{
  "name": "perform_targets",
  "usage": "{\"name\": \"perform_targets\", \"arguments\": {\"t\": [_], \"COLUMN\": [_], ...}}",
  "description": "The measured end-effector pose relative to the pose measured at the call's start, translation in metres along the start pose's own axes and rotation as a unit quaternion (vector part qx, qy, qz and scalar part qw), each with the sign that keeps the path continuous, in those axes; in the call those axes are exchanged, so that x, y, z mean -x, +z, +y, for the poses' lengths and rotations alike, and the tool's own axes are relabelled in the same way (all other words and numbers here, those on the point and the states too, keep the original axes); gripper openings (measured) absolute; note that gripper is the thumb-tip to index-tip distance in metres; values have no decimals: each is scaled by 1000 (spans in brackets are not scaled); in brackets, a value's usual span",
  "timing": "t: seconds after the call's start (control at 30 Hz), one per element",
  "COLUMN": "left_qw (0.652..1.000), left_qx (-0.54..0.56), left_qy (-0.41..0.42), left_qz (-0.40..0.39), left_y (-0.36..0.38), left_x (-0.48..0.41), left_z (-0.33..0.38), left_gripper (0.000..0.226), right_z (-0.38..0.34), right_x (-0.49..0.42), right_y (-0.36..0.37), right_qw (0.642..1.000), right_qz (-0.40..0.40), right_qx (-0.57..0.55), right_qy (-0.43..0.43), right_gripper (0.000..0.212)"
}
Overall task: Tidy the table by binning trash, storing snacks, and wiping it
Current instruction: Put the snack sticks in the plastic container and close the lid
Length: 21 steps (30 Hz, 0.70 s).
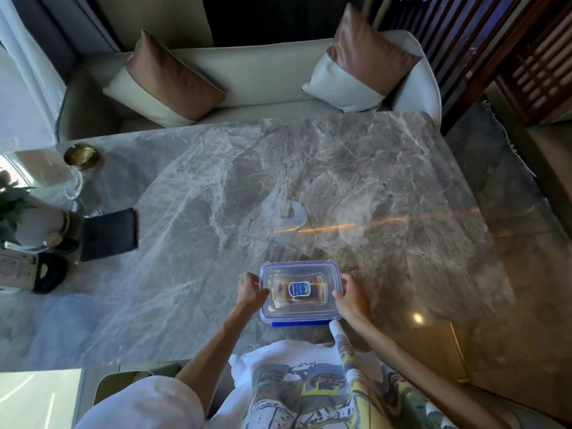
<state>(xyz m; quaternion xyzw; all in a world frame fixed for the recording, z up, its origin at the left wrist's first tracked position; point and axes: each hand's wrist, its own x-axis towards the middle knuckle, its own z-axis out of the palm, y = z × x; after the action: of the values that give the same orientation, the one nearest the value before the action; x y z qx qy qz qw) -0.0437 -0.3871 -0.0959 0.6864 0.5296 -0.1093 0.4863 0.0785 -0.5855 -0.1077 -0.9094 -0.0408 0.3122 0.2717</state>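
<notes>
Inside, through the clear lid of the plastic container, a snack packet shows an oval blue label and red-and-yellow print, but the writing is too small to read. The container, clear with blue clips, sits on the marble table close to the near edge, right in front of the person. The left hand presses against its left side and the right hand against its right side, fingers curled over the lid's rim, so both hands grip the box between them. A blue latch sticks out from the container's near side, toward the printed T-shirt.

Most of the tabletop beyond the box lies bare, with open room toward the far edge and the right edge. A small wet-looking patch marks the middle of the table. Clutter keeps to the left end: a gold dish, a glass vase, a dark cloth, a plant, and a dark object near the left edge. A sofa with two cushions runs along the far side.
</notes>
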Motion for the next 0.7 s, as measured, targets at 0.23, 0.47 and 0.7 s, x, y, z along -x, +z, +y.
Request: {"name": "perform_targets", "arguments": {"t": [0.23,0.47,0.7], "left_qw": [999,953,863], "left_qx": [-44,-290,-415], "left_qy": [5,79,206], "left_qz": [11,-35,-201], "left_y": [-1,10,26], "left_x": [-4,-11,-43], "left_z": [-1,29,88], "left_gripper": [28,86,52], "right_z": [1,-9,-8], "right_x": [-3,-4,3], "right_y": [0,-13,-1], "right_qw": [1000,992,945], "right_qz": [4,-10,-24], "right_qx": [1,116,273], "right_qy": [6,-40,-180], "right_gripper": [33,57,76]}}
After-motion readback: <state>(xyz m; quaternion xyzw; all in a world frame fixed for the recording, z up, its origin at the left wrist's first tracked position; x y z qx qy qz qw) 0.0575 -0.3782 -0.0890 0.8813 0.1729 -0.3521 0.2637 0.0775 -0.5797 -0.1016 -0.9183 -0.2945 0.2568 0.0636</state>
